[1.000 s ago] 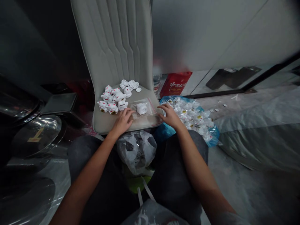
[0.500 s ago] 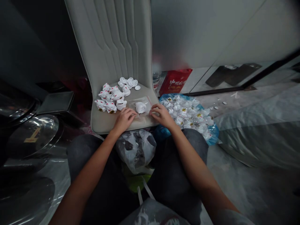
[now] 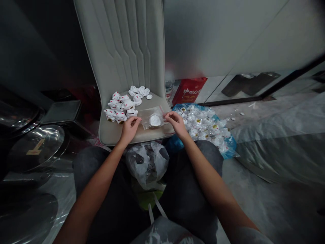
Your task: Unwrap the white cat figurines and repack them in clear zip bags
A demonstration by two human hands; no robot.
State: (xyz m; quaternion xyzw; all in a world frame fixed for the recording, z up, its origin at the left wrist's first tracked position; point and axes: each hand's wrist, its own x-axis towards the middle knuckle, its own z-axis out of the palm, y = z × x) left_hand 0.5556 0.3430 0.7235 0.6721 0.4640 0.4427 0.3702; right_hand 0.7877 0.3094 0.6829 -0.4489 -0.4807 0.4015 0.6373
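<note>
A small clear plastic bag (image 3: 152, 118) with a white cat figurine inside is held just above the beige chair seat (image 3: 111, 134). My left hand (image 3: 129, 128) pinches the bag's left edge, fingers closed. My right hand (image 3: 175, 122) pinches its right edge, fingers closed. Several loose white cat figurines (image 3: 121, 107) with red marks stand on the seat to the left of the bag. Behind them lie several white round caps (image 3: 140, 90).
A blue bag (image 3: 230, 150) full of packed figurines lies on the floor right of the chair. A red box (image 3: 190, 90) stands behind it. A grey plastic bag (image 3: 148, 162) sits between my knees. Shiny metal lids (image 3: 38, 144) lie at left.
Both hands went from lying on the bag's sides to pinching its edges and lifting it. The figurine inside has turned, its round underside now facing me.
</note>
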